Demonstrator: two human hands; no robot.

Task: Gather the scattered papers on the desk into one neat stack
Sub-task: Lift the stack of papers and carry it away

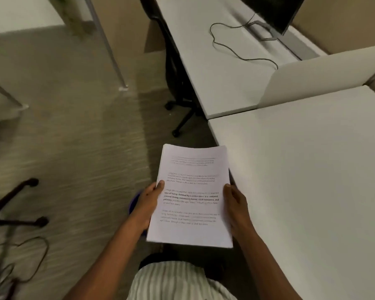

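A stack of printed white papers [192, 195] is held in front of my body, in the air beside the left edge of the white desk [312, 180]. My left hand [146, 204] grips the stack's left edge, thumb on the top sheet and fingers underneath. My right hand [236, 204] holds the right edge the same way, thumb on top. The sheets lie squared on one another, printed side up. No loose papers show on the desk surface in view.
A low white divider [323, 81] separates this desk from a second desk [214, 61] carrying a dark monitor [273, 11] and a trailing cable [236, 50]. Black office chair bases [182, 113] stand on the carpet, another at far left [15, 204], with cables on the floor [24, 263].
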